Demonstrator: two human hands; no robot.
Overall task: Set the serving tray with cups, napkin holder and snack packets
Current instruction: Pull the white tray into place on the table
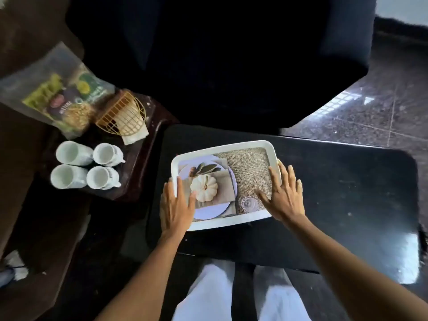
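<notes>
A: Tray (222, 148), white-rimmed, sits on the dark worktop (335, 193) right in front of the person. Its floor carries a printed picture of a plate, a pale pumpkin and burlap.

B: And the hands?

A: Both lie flat on the tray with fingers spread wide, holding nothing. The left hand (177, 208) covers the tray's near-left corner, its fingertips over the rim and the printed plate. The right hand (283, 193) rests on the right side, fingers reaching across the burlap print to the far-right rim.

B: Where are the things to go on it?

A: All on a smaller brown side table (139, 172), left of the worktop and apart from the tray. Four white cups (86, 165) stand close together in a square, two by two. Behind them a golden wire napkin holder (122, 113) lies tilted with white napkins in it. Just to its left, touching it, a clear snack packet (60, 98) with green and yellow print leans back.

B: Anything on the tray itself?

A: Only the two hands; the cups, holder and packet are all off it.
</notes>
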